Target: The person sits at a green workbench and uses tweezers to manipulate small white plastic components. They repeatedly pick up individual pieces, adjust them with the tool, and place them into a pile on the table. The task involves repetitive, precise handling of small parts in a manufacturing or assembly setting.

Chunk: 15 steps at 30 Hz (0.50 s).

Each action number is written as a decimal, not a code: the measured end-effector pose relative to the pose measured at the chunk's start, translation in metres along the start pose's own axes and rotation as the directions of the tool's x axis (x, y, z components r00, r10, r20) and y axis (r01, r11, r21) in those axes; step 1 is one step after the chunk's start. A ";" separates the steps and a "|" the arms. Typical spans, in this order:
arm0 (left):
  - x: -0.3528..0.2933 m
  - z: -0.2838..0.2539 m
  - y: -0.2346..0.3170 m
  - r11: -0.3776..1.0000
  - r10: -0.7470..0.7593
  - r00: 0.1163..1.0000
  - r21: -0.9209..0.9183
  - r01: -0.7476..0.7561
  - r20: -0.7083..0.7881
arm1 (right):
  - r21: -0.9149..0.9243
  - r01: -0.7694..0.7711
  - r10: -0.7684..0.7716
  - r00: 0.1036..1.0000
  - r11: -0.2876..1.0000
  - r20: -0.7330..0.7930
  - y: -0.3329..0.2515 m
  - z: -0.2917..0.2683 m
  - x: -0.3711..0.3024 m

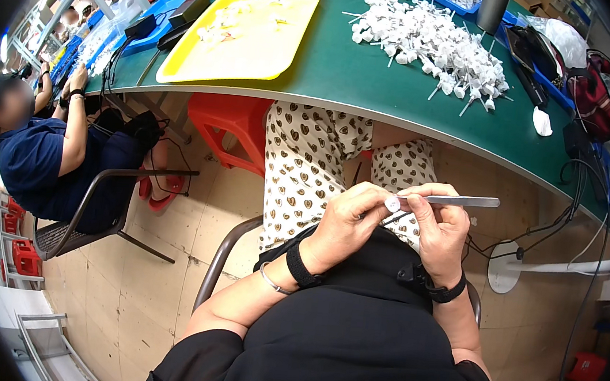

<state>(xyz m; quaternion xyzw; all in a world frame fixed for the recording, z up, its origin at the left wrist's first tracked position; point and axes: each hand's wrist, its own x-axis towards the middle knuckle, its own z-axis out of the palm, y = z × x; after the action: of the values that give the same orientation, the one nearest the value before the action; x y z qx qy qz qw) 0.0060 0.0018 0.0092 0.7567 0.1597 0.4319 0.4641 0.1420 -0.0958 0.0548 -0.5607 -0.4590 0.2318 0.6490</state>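
Observation:
Over my lap, my left hand (352,221) pinches a small white plastic part (392,203) with a round face. My right hand (437,232) grips a pair of metal tweezers (465,201), whose broad end sticks out to the right. The tips of the tweezers are at the white part, partly hidden by my fingers, so I cannot tell whether they touch it. Ahead on the green table lies a large heap of similar white parts (429,44), many with thin stems. A yellow tray (260,46) to its left has a few small pieces in it.
The table's edge (393,118) curves in front of my knees. Blue trays, a bag (597,94) and cables stand at the right. A red stool (230,128) is under the table. To the left, a person in dark blue (33,157) sits working. A white fan base (504,268) stands right.

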 end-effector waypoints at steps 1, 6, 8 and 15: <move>0.000 0.000 0.000 1.000 -0.005 1.000 -0.007 0.005 0.002 | 0.005 -0.005 0.005 1.000 1.000 -0.002 0.000 0.000 0.000; 0.000 -0.001 0.000 1.000 0.006 1.000 0.004 -0.006 0.004 | 0.003 -0.002 0.002 1.000 1.000 -0.001 0.001 0.000 0.000; 0.000 -0.001 0.001 1.000 0.005 1.000 0.000 -0.005 0.003 | 0.001 0.000 0.000 1.000 1.000 0.000 0.002 0.000 0.000; -0.001 0.000 0.000 1.000 -0.011 1.000 -0.008 0.012 0.014 | 0.007 0.032 -0.032 0.999 0.999 0.014 0.000 -0.002 0.001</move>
<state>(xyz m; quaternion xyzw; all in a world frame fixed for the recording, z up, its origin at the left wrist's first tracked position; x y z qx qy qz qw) 0.0056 0.0015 0.0087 0.7570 0.1592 0.4245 0.4706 0.1441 -0.0962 0.0549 -0.5493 -0.4716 0.2271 0.6514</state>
